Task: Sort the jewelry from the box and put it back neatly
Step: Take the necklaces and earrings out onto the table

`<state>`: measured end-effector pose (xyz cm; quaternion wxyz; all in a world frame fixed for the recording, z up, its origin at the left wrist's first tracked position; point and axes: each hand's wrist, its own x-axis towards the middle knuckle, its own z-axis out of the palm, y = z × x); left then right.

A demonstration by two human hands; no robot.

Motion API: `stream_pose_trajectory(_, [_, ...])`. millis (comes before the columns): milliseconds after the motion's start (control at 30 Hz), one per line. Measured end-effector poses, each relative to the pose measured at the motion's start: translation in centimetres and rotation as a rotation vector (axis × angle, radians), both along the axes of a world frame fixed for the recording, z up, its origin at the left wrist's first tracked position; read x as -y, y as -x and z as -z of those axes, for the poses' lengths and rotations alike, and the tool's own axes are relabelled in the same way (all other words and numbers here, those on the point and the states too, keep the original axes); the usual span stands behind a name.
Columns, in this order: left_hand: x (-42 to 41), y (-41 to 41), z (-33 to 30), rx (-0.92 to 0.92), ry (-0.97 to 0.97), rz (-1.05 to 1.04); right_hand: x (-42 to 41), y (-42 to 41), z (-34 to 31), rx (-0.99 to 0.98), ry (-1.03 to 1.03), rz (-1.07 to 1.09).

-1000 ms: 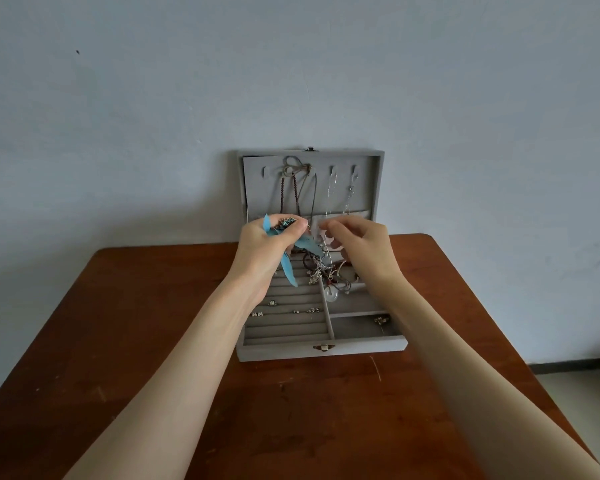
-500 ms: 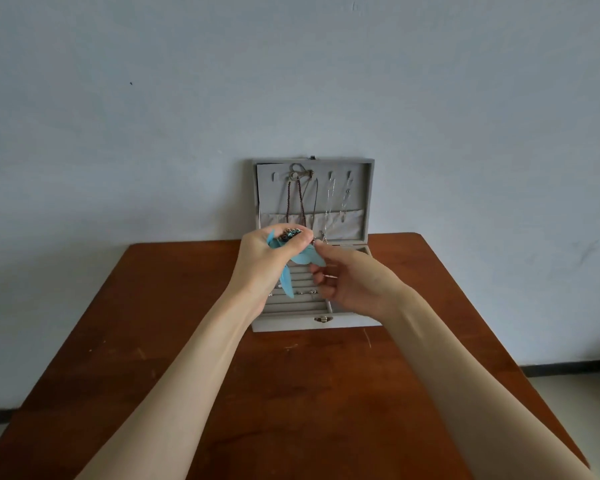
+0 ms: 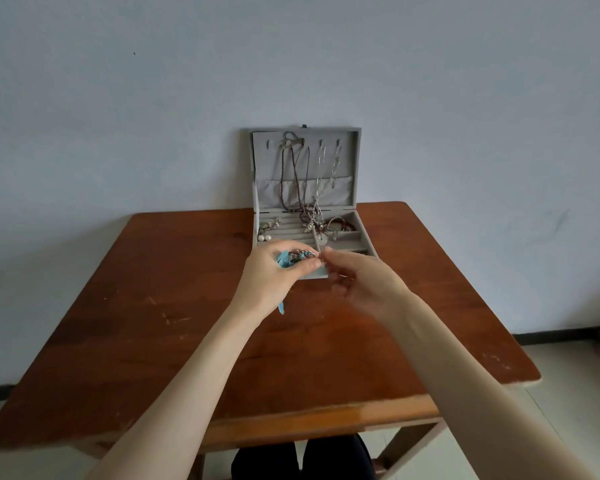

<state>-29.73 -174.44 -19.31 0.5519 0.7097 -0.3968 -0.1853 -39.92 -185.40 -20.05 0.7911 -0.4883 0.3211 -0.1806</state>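
A grey jewelry box (image 3: 369, 249) stands open at the far side of the table, its lid (image 3: 356, 168) upright against the wall. Necklaces (image 3: 291, 174) hang from hooks in the lid and trail into the tray. A tangle of bracelets (image 3: 329, 226) lies in the right compartments, and pearl earrings (image 3: 264, 238) sit at the left of the ring rows. My left hand (image 3: 274, 278) grips a bunch of jewelry with a blue ribbon (image 3: 284, 262) in front of the box. My right hand (image 3: 361, 285), blurred, has its fingertips at that bunch; whether they pinch anything is unclear.
The brown wooden table (image 3: 153, 323) stretches wide on both sides of the box, with scuffed edges. A plain wall stands directly behind the box. My dark-clothed legs (image 3: 302, 459) show under the near edge.
Both hands have drawn back from over the box toward me, carrying the ribbon bunch. The camera has pulled back, so the box looks farther away and its tray is uncovered.
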Motion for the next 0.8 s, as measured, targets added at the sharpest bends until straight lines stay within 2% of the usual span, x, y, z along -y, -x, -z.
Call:
stream_pose_trajectory(167, [-0.4,-0.2,0.2,-0.258,-0.284,0.079,1.0,1.0,0.4,-0.099,0.396,0.06])
stream_pose_trajectory(233, [-0.8,-0.4,-0.1,-0.471,-0.271,0.12,1.2,1.2,0.3,-0.182,0.556,0.036])
stream_pose_trajectory(300, [-1.2,-1.0,-0.3,-0.579,-0.221,0.149,1.1,1.3,0.0,-0.266,0.731,0.027])
stream_pose_trajectory(367, [-1.6,-1.4,-0.3,-0.542,-0.236,0.18,0.6,1.5,-0.5,-0.278,0.79,0.011])
stream_pose_trajectory(467, [-1.9,-2.0,-0.1,-0.469,-0.261,0.194,0.0,1.2,-1.2,-0.228,0.739,-0.042])
stream_pose_trajectory(633, [-2.8,-2.5,0.4,-0.553,-0.284,0.316,-0.8,0.5,-1.1,-0.213,0.621,-0.131])
stream_pose_trajectory(700, [-3.1,-2.3,0.2,-0.449,-0.349,0.329,-1.1,0.3,-0.9,-0.223,0.575,-0.142])
stream_pose_trajectory(800, [-3.3,-2.1,-0.3,-0.228,-0.425,0.256,-0.9,-0.2,-0.5,-0.268,0.627,-0.168])
